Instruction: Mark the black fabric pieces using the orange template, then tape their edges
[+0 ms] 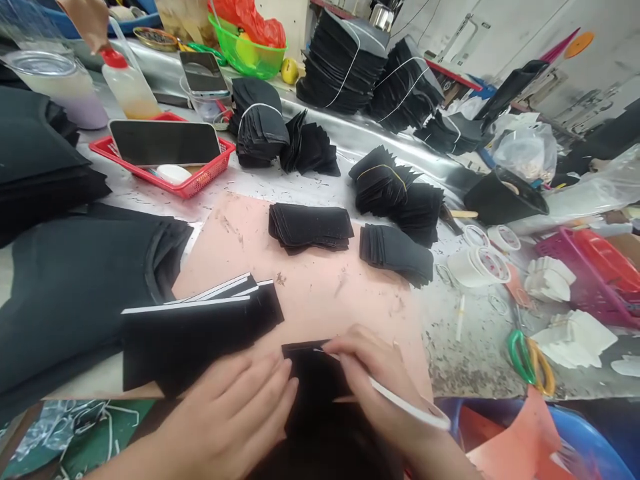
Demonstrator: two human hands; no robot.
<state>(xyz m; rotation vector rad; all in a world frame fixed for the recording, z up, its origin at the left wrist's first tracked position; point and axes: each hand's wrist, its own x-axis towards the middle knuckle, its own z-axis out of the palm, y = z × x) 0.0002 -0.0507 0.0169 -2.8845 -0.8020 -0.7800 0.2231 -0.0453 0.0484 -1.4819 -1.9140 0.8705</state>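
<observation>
My left hand [245, 400] lies flat, fingers stretched out, at the left side of a black fabric piece [315, 377] by the table's front edge. My right hand [377, 380] is closed, its fingertips pinching at the top edge of that piece, where a short white line shows. In its grip is what looks like a narrow roll of white tape [413, 405], seen edge-on. Left of it, black pieces with white strips along their edges [195, 333] overlap in a loose pile. Under the work is a pinkish sheet [320, 293].
Black fabric stacks [310, 227], [395, 253] lie beyond my hands; large dark pieces [75, 287] cover the left. A red basket [187, 183] holds a phone [165, 142]. White tape rolls [480, 265] and scissors [531, 360] lie at right, above a blue bin [585, 427].
</observation>
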